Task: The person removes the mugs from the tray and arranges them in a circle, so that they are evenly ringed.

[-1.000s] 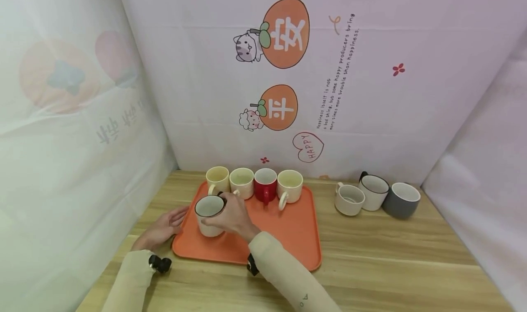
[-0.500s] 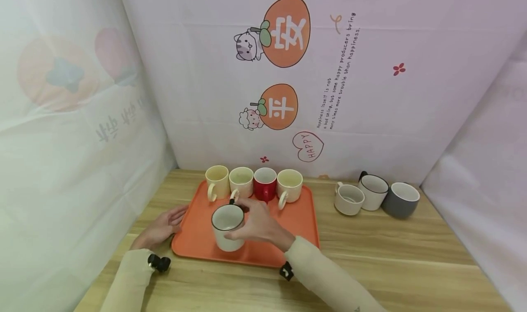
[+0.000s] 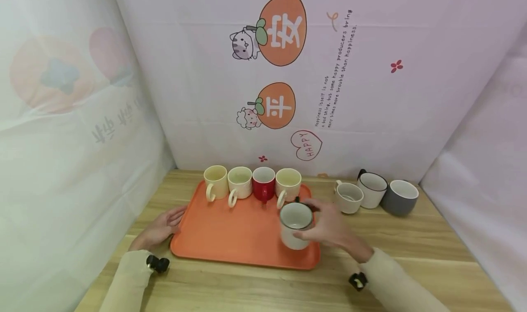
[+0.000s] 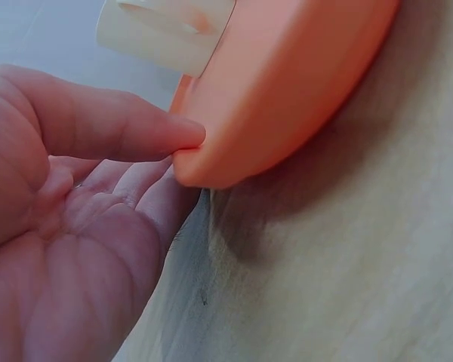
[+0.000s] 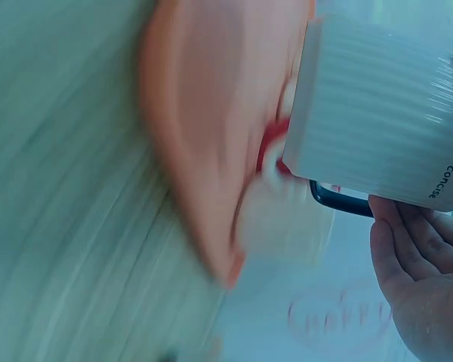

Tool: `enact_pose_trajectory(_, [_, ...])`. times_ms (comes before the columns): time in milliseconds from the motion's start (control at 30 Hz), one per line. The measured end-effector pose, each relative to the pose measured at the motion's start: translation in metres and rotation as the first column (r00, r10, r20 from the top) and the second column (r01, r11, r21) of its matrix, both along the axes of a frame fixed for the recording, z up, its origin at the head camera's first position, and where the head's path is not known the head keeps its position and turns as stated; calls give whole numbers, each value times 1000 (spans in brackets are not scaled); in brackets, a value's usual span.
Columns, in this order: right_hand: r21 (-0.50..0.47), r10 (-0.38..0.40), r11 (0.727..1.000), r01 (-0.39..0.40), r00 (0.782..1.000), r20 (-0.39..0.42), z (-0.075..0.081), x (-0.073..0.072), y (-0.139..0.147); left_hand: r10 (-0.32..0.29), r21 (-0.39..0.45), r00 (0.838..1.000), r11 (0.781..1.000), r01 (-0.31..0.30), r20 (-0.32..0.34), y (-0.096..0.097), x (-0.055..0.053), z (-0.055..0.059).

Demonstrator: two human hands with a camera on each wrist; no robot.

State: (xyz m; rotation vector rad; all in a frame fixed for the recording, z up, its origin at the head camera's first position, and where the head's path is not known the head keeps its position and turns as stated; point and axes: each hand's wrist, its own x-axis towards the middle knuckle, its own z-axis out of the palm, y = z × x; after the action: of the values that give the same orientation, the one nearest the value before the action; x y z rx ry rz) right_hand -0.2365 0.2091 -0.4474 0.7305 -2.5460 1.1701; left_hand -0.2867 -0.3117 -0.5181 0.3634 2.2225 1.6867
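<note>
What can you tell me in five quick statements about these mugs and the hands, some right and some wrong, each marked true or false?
1. The right hand holds a dark-rimmed white mug. True.
2. The left hand touches nothing. False: it pinches the edge of the orange tray.
3. Four mugs stand in a row along the tray's far edge. True.
4. In the head view, the mug at the left end of that row is red. False: a pale yellow mug stands there; the red mug is third from the left.
5. A gray cup stands on the table, right of the tray. True.
</note>
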Motion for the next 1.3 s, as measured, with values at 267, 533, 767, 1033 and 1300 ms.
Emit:
enact_pose_trajectory(267, [66, -338, 936, 345, 936, -93, 5, 33, 111, -9, 20, 1000, 1000, 9, 14, 0, 2, 3])
enact_pose_trajectory(533, [171, -593, 791, 587, 805, -19, 5, 58, 218, -2, 30, 1000, 1000, 1, 20, -1, 2, 1])
enact_pose_trajectory(767, [205, -758, 639, 741, 652, 10, -1, 61, 276, -9, 43, 1000, 999, 9, 21, -2, 0, -1])
enact_pose_trajectory(1033, [218, -847, 531, 819, 521, 106, -11, 52, 296, 3, 19, 999, 1000, -4, 32, 2, 2, 2])
enact_pose_trajectory(1300, [203, -856, 515, 833, 489, 169, -24, 40, 294, -4, 28, 1000, 1000, 3, 24, 1, 2, 1])
